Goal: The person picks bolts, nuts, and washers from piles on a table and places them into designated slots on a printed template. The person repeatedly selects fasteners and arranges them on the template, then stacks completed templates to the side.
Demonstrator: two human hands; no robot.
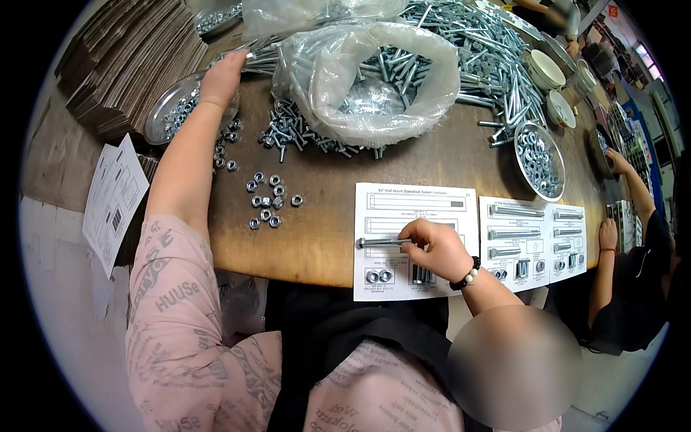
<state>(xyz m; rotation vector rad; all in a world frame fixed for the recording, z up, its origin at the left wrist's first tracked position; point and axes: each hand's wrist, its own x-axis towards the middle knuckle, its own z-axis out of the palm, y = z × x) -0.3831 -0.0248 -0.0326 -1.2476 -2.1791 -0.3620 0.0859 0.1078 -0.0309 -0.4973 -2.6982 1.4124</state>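
Note:
My right hand [435,248] pinches a silver hex bolt [378,243] by its threaded end, laid level over a printed picture sheet [414,205]. The bolt's head points left. Two hex nuts [378,276] rest on a lower box of that sheet. At the far left, my left hand [224,73] is stretched out, its fingers closed at the ends of some long bolts [265,60]; how many it grips is hidden. Below that hand lies a metal bowl of nuts [180,115], partly behind my forearm.
Loose nuts [266,202] and short bolts [291,129] lie mid-table. A plastic bag of bolts [338,108] and a big bolt pile [489,79] fill the back. Rightward are a bowl of washers [538,162], two more sheets [515,237] and a co-worker's hands [617,162]. Cardboard stacks [129,57] stand left.

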